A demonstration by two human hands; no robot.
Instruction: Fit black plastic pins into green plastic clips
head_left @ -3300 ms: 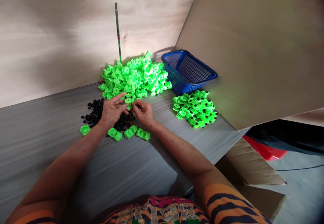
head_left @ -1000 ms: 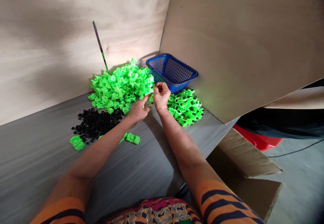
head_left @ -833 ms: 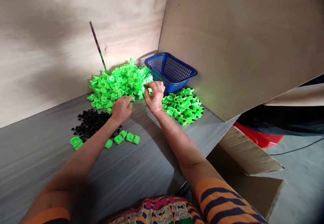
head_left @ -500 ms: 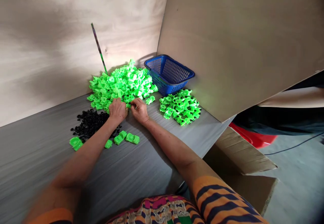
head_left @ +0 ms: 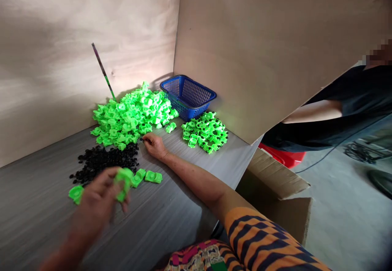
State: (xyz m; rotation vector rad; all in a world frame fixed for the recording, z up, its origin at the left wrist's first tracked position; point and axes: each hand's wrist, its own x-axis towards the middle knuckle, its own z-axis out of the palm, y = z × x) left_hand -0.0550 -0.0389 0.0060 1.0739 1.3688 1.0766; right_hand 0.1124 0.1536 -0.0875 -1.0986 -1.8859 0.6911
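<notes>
Left hand [head_left: 94, 205] gripping glossy green plastic piece [head_left: 122, 180], right hand [head_left: 154, 145] pinching black bead [head_left: 142, 139]

A single head-worn camera looks forward and steeply down from above the person's lap onto the grey tabletop [head_left: 171, 218]. It faces the corner where two plywood panels [head_left: 260, 38] meet, close enough for forearms to fill the foreground, with floor and a cardboard box [head_left: 275, 185] at right.
</notes>
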